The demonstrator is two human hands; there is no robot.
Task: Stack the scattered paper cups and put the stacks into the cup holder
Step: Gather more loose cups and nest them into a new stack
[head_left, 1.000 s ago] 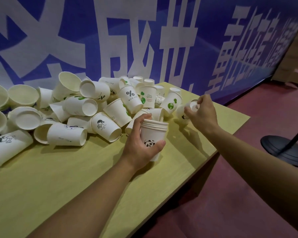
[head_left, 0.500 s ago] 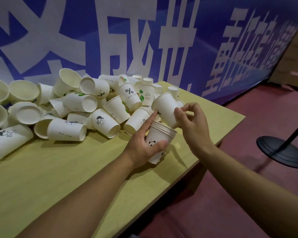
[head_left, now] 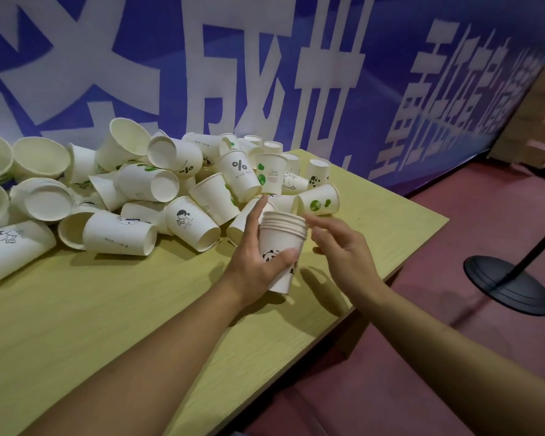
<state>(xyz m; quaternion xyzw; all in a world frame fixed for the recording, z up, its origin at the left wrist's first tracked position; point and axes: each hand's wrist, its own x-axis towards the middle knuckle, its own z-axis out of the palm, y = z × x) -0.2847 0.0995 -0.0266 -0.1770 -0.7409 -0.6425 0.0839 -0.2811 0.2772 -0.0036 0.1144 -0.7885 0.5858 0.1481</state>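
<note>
Head view: one stack of nested cups [head_left: 280,247] sits in the left hand [head_left: 252,262], held just above the yellow tabletop [head_left: 114,309] near its right edge. About five rims show at the stack's top, and a panda print shows on the outer cup. The left fingers [head_left: 255,212] wrap the stack's far side and the thumb presses its front, so that hand is clamped on it. The right hand [head_left: 343,250] hovers just beside the rims, its fingers loosely spread and holding nothing; whether a fingertip touches the top rim cannot be told. Behind the hands lies one loose heap of scattered cups [head_left: 177,190], well over twenty, mostly on their sides, a few upright by the blue banner [head_left: 265,73]. Several wider bowls [head_left: 41,157], about five, lie at the heap's left end. One black stand base [head_left: 510,284] rests on the red floor. Half a second ago the right hand pinched a single cup over the stack; that cup is now nested and the hand has let go
</note>
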